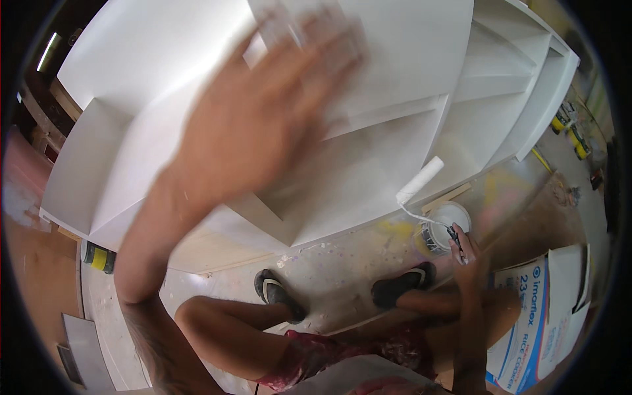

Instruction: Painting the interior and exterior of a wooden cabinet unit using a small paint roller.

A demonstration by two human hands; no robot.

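My right hand (465, 249) grips the dark handle of a paint roller (421, 180). The roller's white sleeve points up and away, beside the front of a white shelf cabinet (375, 172). Just under its bent wire frame stands a white paint bucket (455, 212) with paint smears on its side. My left hand (243, 122) is raised close to the camera, in front of the cabinet. Motion smears its fingers, so whether they hold anything is unclear. It hides part of the cabinet's panels and compartments.
A cardboard box (536, 316) with blue and white print lies at the right. Yellow-and-black cans or rolls (570, 131) sit beyond the cabinet's right end, another (99, 257) at its left corner. My sandalled feet (280, 293) rest on the paint-spotted floor (329, 263).
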